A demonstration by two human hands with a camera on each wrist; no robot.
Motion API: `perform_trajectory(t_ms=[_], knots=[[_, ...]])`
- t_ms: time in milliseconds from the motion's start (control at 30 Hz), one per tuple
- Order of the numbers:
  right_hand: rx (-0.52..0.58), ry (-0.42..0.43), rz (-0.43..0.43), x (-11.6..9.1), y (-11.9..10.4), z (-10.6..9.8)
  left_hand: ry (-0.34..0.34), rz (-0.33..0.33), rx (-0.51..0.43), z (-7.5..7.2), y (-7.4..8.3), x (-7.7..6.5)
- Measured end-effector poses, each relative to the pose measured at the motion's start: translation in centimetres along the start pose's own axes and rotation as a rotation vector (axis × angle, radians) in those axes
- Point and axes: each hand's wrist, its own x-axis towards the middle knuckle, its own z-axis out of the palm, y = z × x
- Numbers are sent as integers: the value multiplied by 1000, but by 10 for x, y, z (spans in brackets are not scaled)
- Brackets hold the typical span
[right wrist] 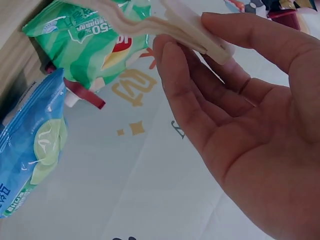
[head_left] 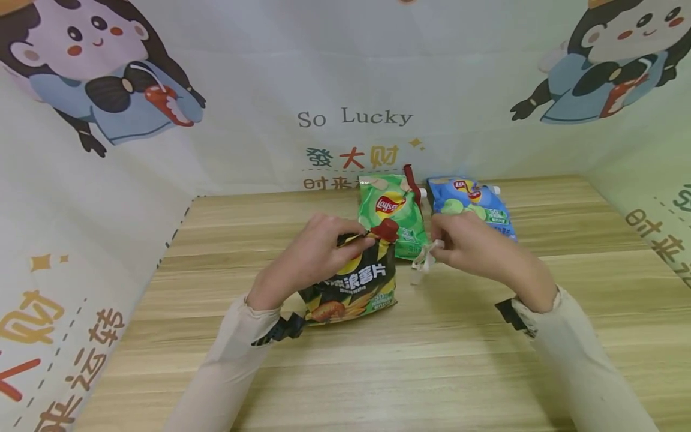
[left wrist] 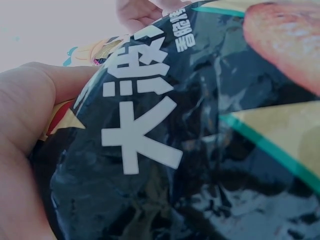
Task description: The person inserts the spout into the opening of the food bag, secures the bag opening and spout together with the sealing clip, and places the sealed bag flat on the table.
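My left hand point(head_left: 308, 255) grips the upper edge of a black chip bag point(head_left: 358, 285), thumb on the front and fingers behind. A red piece point(head_left: 385, 230) sits at that bag's top right corner. In the left wrist view the bag's printed front point(left wrist: 200, 150) fills most of the picture, beside my thumb. Just right of the bag, my right hand point(head_left: 475, 240) pinches a thin cream-white bag clip point(head_left: 424, 257) between thumb and fingertips. Seen from the right wrist, the clip point(right wrist: 217, 50) has two slender arms spread apart, one of them wavy.
Behind the hands lies a green chip bag point(head_left: 385, 195) with a dark red clip point(head_left: 411, 183) along its right edge. A blue chip bag point(head_left: 469, 198) lies to its right, partly behind my right hand. A printed cloth wall point(head_left: 356, 72) borders the wooden table point(head_left: 405, 372).
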Motion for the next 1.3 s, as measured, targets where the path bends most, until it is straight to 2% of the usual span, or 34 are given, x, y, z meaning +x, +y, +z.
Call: perform_trajectory(t_ms=[167, 267, 400, 600, 800, 867, 967, 1200, 1300], knots=[[-38, -30, -45, -2, -3, 1, 0, 3, 6, 1, 0, 0], [-64, -78, -53, -4, -6, 2, 1, 4, 9, 1, 0, 0], [-90, -155, -16, -5, -9, 3, 0, 3, 8, 0, 1, 0], [-118, -181, 51, -8, -8, 2, 6, 22, -9, 0, 2, -1], [-120, -353, 129, -10, -4, 2, 15, 25, -8, 0, 1, -2], [-101, -363, 133, -10, -3, 1, 16, 27, -5, 1, 1, -2], [-53, -284, 93, -13, -1, -4, 16, 29, -3, 1, 2, -2], [17, 59, -45, -22, -3, -24, 21, 19, -9, -1, 1, -2], [19, 120, -77, -23, -1, -29, 24, 11, -10, -3, 0, -3]])
